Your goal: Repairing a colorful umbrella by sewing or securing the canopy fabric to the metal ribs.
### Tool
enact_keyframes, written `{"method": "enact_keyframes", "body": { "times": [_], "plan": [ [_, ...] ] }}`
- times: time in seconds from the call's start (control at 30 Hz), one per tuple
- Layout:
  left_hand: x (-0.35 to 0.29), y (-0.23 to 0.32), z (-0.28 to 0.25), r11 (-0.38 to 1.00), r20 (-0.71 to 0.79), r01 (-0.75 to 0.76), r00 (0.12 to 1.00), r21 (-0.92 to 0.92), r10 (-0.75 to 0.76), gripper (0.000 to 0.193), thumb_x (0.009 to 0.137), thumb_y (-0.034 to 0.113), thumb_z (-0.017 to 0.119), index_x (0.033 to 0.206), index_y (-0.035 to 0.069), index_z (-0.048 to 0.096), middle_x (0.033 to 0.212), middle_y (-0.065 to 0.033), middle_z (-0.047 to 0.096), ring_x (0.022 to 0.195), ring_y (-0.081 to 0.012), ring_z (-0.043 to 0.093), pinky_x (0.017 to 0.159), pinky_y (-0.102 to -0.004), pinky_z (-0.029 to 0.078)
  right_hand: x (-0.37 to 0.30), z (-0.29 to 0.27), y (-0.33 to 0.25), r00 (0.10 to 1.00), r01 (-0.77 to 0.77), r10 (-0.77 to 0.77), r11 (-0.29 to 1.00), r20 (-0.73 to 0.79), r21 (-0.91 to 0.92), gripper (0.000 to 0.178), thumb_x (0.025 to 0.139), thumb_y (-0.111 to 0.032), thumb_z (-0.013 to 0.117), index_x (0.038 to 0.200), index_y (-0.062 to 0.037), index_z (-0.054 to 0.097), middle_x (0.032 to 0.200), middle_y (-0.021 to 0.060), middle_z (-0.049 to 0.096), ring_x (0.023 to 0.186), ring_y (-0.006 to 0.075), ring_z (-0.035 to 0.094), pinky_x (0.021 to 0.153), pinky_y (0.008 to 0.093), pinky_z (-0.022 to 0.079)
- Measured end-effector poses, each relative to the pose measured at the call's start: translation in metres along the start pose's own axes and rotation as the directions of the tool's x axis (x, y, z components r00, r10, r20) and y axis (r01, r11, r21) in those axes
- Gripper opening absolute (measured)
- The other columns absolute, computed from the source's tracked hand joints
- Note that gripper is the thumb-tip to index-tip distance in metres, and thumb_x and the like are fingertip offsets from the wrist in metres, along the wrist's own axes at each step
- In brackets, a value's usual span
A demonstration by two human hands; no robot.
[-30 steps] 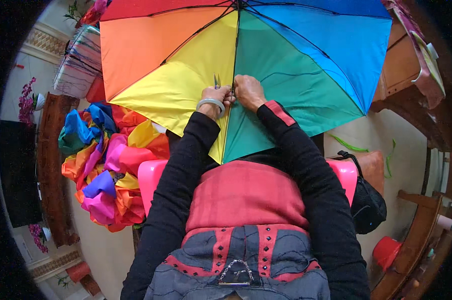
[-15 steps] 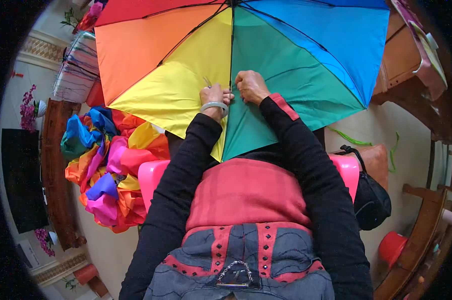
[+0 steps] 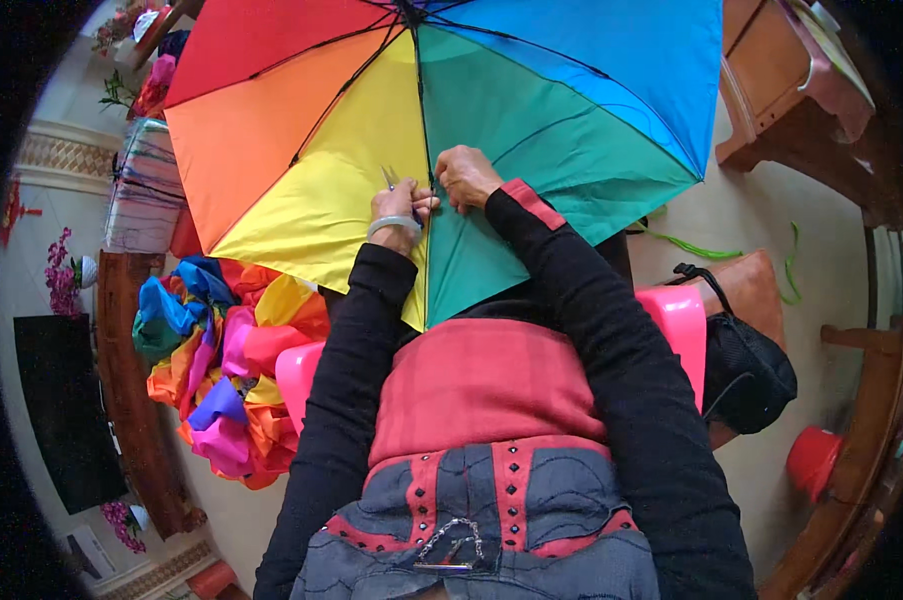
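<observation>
A rainbow-coloured umbrella [image 3: 531, 130] lies open over my lap, its inside with black ribs facing me. My left hand [image 3: 399, 207], with a pale bangle at the wrist, rests by the rib between the yellow and green panels. Small scissors [image 3: 389, 178] are held in it, their metal tips poking out above the fingers. Thumb and forefinger of that hand also meet at the rib. Just across the rib, over the green panel, my right hand [image 3: 467, 178] is closed in a pinch. Whatever its fingertips hold is too small or hidden to make out.
On the left a heap of multicoloured cloth [image 3: 226, 370] lies beside the pink seat [image 3: 296, 380]. To my right are a black bag [image 3: 751, 370], a green cord [image 3: 696, 247] on the floor and a red bucket [image 3: 813, 462]. Wooden furniture [image 3: 791, 100] stands at far right.
The whole view has shifted, so the umbrella and both hands appear further left and more of the canopy's top shows. My hands keep to the same rib, with fingers only slightly moved.
</observation>
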State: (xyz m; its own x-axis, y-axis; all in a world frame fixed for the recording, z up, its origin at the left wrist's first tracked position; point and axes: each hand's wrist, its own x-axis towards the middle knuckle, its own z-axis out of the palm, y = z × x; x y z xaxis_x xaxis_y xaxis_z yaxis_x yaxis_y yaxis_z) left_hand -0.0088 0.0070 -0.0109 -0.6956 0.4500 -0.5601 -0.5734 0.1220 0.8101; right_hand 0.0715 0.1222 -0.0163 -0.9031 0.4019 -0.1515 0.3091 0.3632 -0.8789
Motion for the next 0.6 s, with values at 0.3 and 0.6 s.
{"method": "enact_keyframes", "body": {
  "times": [0.3,0.6],
  "plan": [
    [-0.004,0.003,0.002,0.999,0.008,-0.026,1.000,0.023,0.026,0.014,0.077,0.011,0.049,0.073,-0.002,0.046,0.063,-0.0139,0.055,0.044,-0.0178,0.054,0.031,-0.0212,0.037,-0.008,-0.005,-0.008,0.998,-0.056,0.050,0.981,0.037,0.185,0.016,0.072,-0.004,0.044,0.080,0.0048,0.055,0.054,0.0130,0.056,0.041,0.0188,0.056,0.032,0.0308,0.043],
    [-0.008,0.001,0.011,0.985,-0.053,-0.110,0.992,0.133,0.118,0.015,0.075,0.011,0.052,0.064,0.002,0.047,0.050,-0.0055,0.049,0.037,-0.0134,0.049,0.029,-0.0222,0.034,0.002,0.010,-0.005,0.895,0.210,-0.350,0.878,-0.277,-0.431,0.011,0.070,-0.009,0.046,0.070,-0.0012,0.054,0.056,0.0153,0.053,0.054,0.0305,0.055,0.051,0.0386,0.046]
  ]
}}
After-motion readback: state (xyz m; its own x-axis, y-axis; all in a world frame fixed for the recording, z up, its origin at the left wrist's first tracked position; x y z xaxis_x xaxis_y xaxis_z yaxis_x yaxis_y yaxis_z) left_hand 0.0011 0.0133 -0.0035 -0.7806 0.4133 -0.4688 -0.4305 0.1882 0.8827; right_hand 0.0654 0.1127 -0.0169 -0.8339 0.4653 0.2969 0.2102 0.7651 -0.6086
